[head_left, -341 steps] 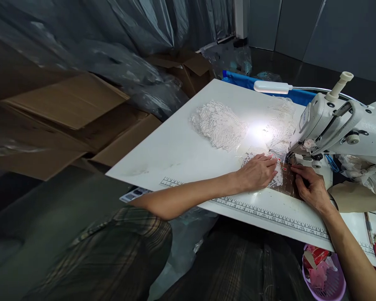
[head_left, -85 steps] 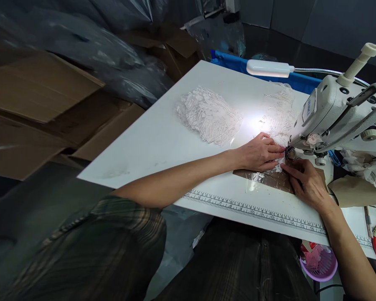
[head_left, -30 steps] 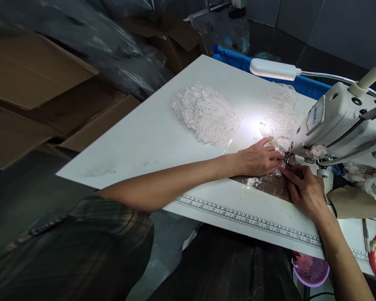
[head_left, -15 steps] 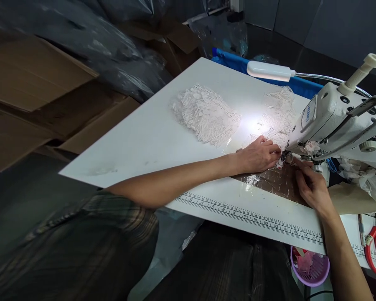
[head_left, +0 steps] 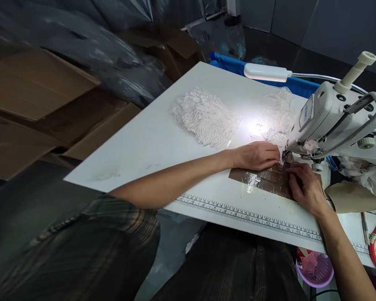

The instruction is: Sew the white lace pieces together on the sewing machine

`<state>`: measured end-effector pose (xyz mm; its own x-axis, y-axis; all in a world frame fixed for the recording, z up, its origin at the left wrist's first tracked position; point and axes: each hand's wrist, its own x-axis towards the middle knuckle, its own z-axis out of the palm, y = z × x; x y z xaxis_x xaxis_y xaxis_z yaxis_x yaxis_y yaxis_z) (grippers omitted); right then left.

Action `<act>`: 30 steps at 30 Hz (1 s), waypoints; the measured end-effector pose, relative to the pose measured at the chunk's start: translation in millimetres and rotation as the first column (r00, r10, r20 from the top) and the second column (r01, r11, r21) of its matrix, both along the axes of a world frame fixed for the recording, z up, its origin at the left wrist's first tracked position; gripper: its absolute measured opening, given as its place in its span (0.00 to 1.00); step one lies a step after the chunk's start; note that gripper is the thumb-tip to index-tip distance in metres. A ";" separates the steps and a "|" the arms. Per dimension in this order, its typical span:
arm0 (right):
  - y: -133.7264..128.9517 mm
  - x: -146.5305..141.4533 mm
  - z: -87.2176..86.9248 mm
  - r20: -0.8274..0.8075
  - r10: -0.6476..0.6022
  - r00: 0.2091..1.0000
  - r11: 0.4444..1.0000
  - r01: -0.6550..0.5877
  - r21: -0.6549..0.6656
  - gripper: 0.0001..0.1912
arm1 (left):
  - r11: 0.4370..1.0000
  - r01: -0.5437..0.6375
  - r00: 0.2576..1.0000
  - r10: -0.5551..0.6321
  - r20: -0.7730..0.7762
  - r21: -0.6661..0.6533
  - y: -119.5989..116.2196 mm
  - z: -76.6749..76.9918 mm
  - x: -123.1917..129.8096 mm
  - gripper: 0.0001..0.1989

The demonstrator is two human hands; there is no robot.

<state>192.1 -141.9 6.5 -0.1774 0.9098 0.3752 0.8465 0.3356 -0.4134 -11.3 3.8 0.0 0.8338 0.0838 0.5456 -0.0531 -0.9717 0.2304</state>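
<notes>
Just beyond the hands (head_left: 257, 156); white lace (head_left: 275, 121)

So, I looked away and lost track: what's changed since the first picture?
The white lace has apparently moved farther back, baring more of the brown sheet. The left hand, spread before, is now curled. The right hand stays beside the presser foot; the lace pile and lamp stay put.

The lace (head_left: 276, 123) looks rough — the brown sheet (head_left: 269, 182), glossy.
</notes>
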 end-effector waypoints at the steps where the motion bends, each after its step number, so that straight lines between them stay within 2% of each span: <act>1: -0.5 -1.4 0.5 0.034 0.017 0.999 1.000 -0.017 0.000 0.15 | 0.999 -0.032 0.999 0.033 0.041 -0.043 -1.5 0.1 1.4 0.15; 3: -1.0 -3.1 0.3 0.104 0.041 0.994 0.999 -0.042 0.001 0.18 | 0.990 -0.083 0.991 0.095 0.093 -0.118 -4.2 1.2 2.9 0.15; 5: -0.8 -3.6 -1.2 0.176 0.057 0.983 0.998 -0.058 0.000 0.19 | 0.987 -0.099 0.989 0.112 0.099 -0.123 -6.0 1.4 3.4 0.14; 9: -0.5 -3.4 -4.1 0.237 0.070 0.969 0.998 -0.068 -0.016 0.20 | 0.996 -0.078 0.997 0.078 0.023 0.030 -7.8 -2.5 3.5 0.12; 12: -1.6 -1.5 -3.1 0.152 0.099 0.983 0.995 -0.096 -0.031 0.19 | 0.989 -0.060 0.997 0.066 -0.036 0.137 -8.7 -4.5 2.4 0.12; 14: -2.4 1.9 -0.7 0.004 0.096 0.995 0.994 -0.096 -0.058 0.18 | 0.983 -0.052 0.998 0.059 -0.035 0.177 -9.0 -4.5 1.6 0.12; 16: -2.3 7.1 2.8 -0.164 0.012 0.986 0.997 -0.024 -0.073 0.17 | 0.983 -0.042 0.999 0.047 -0.023 0.181 -8.7 -4.6 1.2 0.13; 18: -0.9 13.4 6.2 -0.282 -0.146 0.948 0.989 0.140 -0.040 0.15 | 0.988 -0.038 0.999 0.042 -0.023 0.151 -7.9 -5.5 1.6 0.13; 21: 2.7 22.7 8.2 -0.337 -0.347 0.875 0.914 0.396 0.086 0.15 | 0.995 -0.041 0.999 0.042 -0.015 0.086 -6.3 -8.1 2.6 0.13; 23: 5.0 28.4 6.4 -0.309 -0.433 0.847 0.855 0.495 0.156 0.17 | 0.998 -0.039 0.999 0.039 0.010 0.055 -5.7 -9.2 2.9 0.12; 26: 7.5 36.6 -0.4 -0.201 -0.533 0.822 0.799 0.567 0.198 0.20 | 0.999 -0.043 0.997 0.042 0.057 0.010 -5.6 -8.5 2.6 0.12; 30: 12.0 45.2 -8.9 0.014 -0.591 0.807 0.793 0.577 0.195 0.24 | 0.997 -0.051 0.998 0.052 0.030 -0.053 -6.2 -6.1 2.0 0.11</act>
